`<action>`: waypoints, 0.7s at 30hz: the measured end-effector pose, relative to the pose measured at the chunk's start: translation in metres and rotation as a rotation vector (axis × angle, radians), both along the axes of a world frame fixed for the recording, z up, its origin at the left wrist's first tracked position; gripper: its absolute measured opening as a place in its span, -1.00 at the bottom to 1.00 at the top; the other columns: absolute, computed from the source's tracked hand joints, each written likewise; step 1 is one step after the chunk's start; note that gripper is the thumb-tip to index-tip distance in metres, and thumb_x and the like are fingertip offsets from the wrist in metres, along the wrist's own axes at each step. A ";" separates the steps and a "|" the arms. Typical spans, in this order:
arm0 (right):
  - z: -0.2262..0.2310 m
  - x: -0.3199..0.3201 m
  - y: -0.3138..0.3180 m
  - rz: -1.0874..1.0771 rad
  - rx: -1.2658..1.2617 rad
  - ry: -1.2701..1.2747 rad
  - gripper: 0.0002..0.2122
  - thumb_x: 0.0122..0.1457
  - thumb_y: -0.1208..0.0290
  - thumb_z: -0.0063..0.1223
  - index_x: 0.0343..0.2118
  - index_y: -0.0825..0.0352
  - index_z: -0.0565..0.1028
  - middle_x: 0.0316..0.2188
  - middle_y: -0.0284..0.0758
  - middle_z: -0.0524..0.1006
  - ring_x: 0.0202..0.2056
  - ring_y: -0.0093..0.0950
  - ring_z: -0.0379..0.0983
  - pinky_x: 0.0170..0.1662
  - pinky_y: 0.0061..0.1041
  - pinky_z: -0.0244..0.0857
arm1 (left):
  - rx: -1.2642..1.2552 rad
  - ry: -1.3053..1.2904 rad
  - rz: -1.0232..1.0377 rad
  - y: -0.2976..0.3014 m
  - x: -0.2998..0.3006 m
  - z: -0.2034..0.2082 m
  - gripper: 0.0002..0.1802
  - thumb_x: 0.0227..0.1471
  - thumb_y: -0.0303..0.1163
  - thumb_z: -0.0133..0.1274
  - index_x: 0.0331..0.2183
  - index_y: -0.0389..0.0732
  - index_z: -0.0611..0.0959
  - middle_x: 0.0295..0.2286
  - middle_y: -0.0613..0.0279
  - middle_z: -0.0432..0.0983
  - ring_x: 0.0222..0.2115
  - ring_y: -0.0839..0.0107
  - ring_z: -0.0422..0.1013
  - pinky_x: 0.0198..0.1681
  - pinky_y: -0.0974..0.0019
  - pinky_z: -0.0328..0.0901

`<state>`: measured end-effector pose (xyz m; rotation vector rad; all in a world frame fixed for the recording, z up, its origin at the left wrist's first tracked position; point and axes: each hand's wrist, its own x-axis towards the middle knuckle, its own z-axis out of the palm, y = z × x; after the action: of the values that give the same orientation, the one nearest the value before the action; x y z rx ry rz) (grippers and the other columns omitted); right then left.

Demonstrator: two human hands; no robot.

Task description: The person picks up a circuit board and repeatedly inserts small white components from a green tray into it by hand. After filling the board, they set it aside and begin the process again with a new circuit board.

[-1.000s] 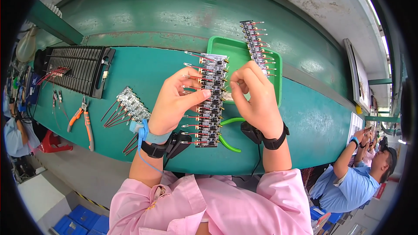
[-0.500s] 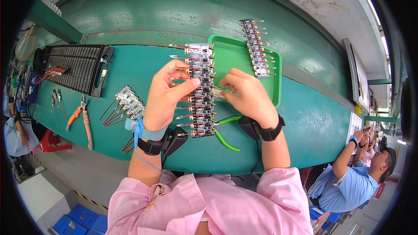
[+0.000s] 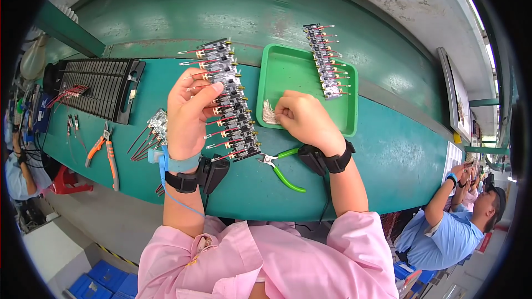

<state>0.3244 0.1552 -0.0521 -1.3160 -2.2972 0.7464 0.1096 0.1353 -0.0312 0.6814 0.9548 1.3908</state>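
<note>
My left hand [image 3: 187, 113] grips a long strip of circuit boards [image 3: 228, 97] by its left edge, thumb on top. Red wires stick out along that edge, and brass-coloured parts line the other. The strip tilts, its top leaning left. Over the lower left corner of a green tray [image 3: 291, 69], my right hand [image 3: 311, 122] has its fingers curled into a pinch beside a small heap of thin, pale pieces [image 3: 269, 112]. Whatever the fingertips hold is hidden. A second board strip [image 3: 326, 63] lies across the tray's far right side.
Green-handled cutters [image 3: 287, 174] lie below my hands. To the left are orange-handled pliers [image 3: 111, 158], boards with red wires [image 3: 158, 123] partly behind my wrist, and a black slotted rack [image 3: 91, 88]. A person in blue [image 3: 443, 238] works at the right.
My left hand has carried the board strip left and tilted it, away from the tray. My right hand has shifted slightly down and left, and the pale heap is now uncovered.
</note>
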 end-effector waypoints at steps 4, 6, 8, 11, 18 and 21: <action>0.014 0.003 -0.003 -0.042 0.067 -0.015 -0.97 -0.17 0.65 0.00 -0.60 0.41 0.43 -0.62 -0.26 0.37 -0.60 -0.41 0.35 -0.51 -0.51 0.23 | -0.008 0.108 -0.049 -0.003 0.009 0.003 -0.77 -0.16 -0.55 0.07 -0.36 -0.19 0.44 -0.53 0.37 0.39 -0.55 0.66 0.33 -0.59 0.59 0.23; 0.024 0.004 -0.006 -0.074 0.152 -0.028 -0.96 -0.18 0.66 0.00 -0.60 0.41 0.42 -0.62 -0.27 0.36 -0.61 -0.43 0.34 -0.52 -0.53 0.22 | 0.001 0.119 -0.089 -0.005 0.013 0.000 -0.76 -0.17 -0.55 0.08 -0.35 -0.19 0.44 -0.53 0.36 0.39 -0.55 0.66 0.33 -0.60 0.59 0.22; 0.034 0.003 -0.010 -0.066 0.181 0.008 -0.95 -0.19 0.67 0.00 -0.60 0.41 0.41 -0.62 -0.28 0.35 -0.61 -0.45 0.33 -0.52 -0.53 0.22 | 0.018 0.140 -0.177 -0.006 0.016 -0.002 -0.73 -0.18 -0.56 0.10 -0.34 -0.20 0.43 -0.52 0.34 0.40 -0.55 0.66 0.33 -0.60 0.60 0.22; 0.047 0.001 -0.018 -0.056 0.235 0.080 -0.93 -0.20 0.69 0.02 -0.60 0.41 0.40 -0.63 -0.30 0.33 -0.61 -0.47 0.31 -0.53 -0.55 0.21 | 0.007 0.147 -0.207 -0.009 0.023 0.001 -0.71 -0.18 -0.55 0.11 -0.33 -0.21 0.42 -0.51 0.32 0.40 -0.56 0.66 0.33 -0.61 0.59 0.21; 0.060 -0.005 -0.030 -0.013 0.314 0.127 -0.89 -0.23 0.71 0.02 -0.59 0.40 0.37 -0.63 -0.31 0.32 -0.61 -0.47 0.30 -0.55 -0.56 0.20 | 0.020 0.154 -0.245 -0.011 0.024 0.001 -0.70 -0.18 -0.54 0.12 -0.32 -0.23 0.41 -0.49 0.30 0.41 -0.57 0.66 0.34 -0.61 0.59 0.21; 0.060 -0.007 -0.032 -0.007 0.303 0.091 -0.89 -0.23 0.70 0.03 -0.59 0.40 0.37 -0.63 -0.31 0.32 -0.62 -0.45 0.31 -0.56 -0.55 0.20 | 0.016 0.162 -0.243 -0.011 0.025 0.002 -0.70 -0.17 -0.54 0.12 -0.31 -0.22 0.41 -0.50 0.30 0.41 -0.57 0.65 0.34 -0.61 0.59 0.21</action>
<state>0.3172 0.1231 0.0084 -1.1270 -2.2255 0.4244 0.1342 0.1242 -0.0294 0.9023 0.9529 1.1428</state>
